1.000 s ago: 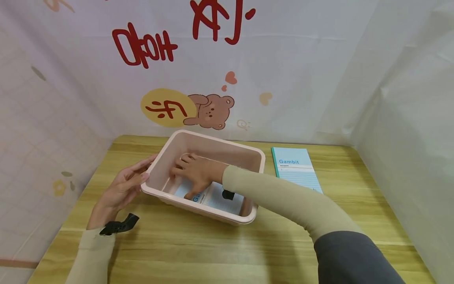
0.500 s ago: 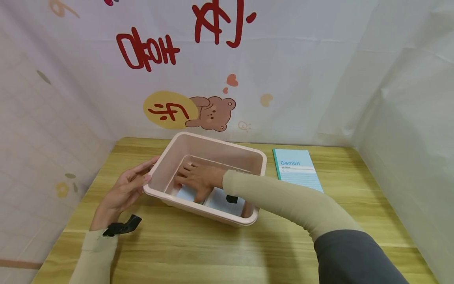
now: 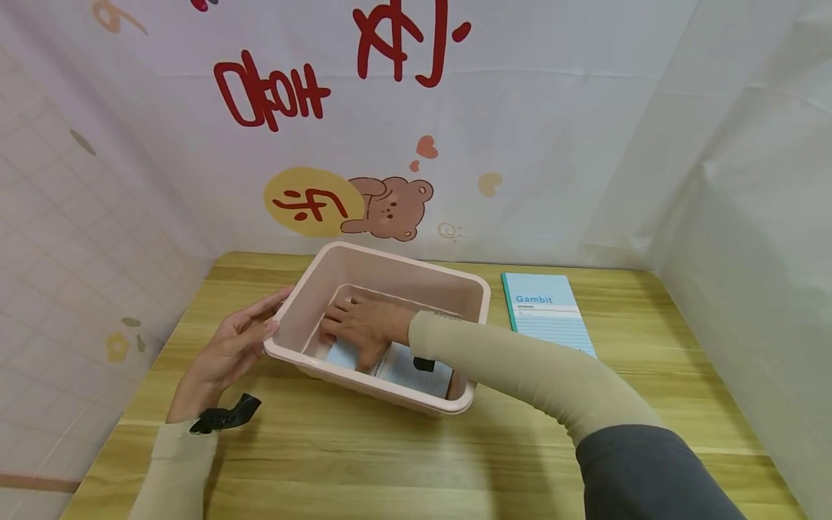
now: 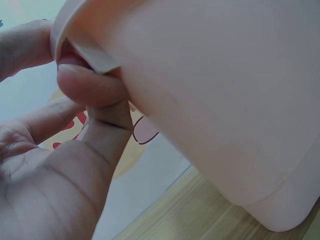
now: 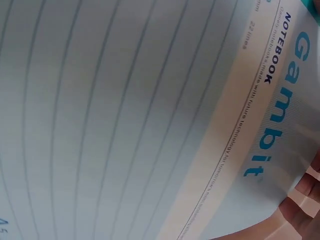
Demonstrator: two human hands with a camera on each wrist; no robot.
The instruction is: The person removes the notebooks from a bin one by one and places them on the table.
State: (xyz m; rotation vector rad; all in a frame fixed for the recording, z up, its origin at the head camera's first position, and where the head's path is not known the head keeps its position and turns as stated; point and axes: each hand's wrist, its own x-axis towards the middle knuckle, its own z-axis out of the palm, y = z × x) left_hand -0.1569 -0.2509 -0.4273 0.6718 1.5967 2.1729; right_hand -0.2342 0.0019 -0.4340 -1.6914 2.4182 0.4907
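My left hand [image 3: 227, 347] grips the left rim of a pale pink plastic basin [image 3: 403, 263]. In the left wrist view its thumb [image 4: 90, 87] bends over the rim's edge beside the basin's outer wall. My right hand [image 3: 364, 328] reaches down inside the basin over a light blue notebook [image 3: 416, 375]. It holds the notebook across its printed end, thumb toward the near side. In the right wrist view, fingers [image 5: 295, 215] lie at the edge of the notebook's cover, next to the word Gambit. The palm hides part of the cover from the head view.
A second blue Gambit notebook [image 3: 549, 310] with a green spine lies right of the basin on the wooden table [image 3: 325, 462]. Behind stands a white printed sheet [image 3: 552, 130], with more sheeting at both sides. The right sleeve [image 3: 520, 361] crosses the basin's right rim.
The right hand's spread fingers and thumb have drawn closer together, and the printed name now shows less beneath them. The left hand keeps its hold; the whole head view has shifted slightly.
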